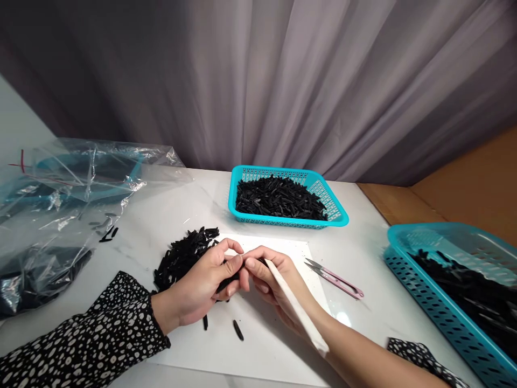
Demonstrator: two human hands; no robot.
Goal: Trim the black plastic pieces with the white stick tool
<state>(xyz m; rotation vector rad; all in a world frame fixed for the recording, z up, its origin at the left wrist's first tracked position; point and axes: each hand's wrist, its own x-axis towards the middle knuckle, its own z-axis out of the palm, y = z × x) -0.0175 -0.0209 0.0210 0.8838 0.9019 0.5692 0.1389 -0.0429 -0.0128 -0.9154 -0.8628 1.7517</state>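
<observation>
Black-and-white spotted sleeves (92,334) in the foreground, both hands meeting over a white paper sheet (266,345) on the white tabletop (173,210). Left hand (202,285) and right hand (270,280) fingertip to fingertip, each grip pinched shut on one small black plastic piece (226,283) held between them, just above the sheet. White slender stick (294,307) lying along the right palm and wrist. Heap of black pieces (181,256) just behind the left hand. Pink thread snips (335,278) to the right, teal plastic basket (291,175) of black pieces beyond, second teal basket (436,307) far right, crumpled clear plastic bag (68,199) at left.
</observation>
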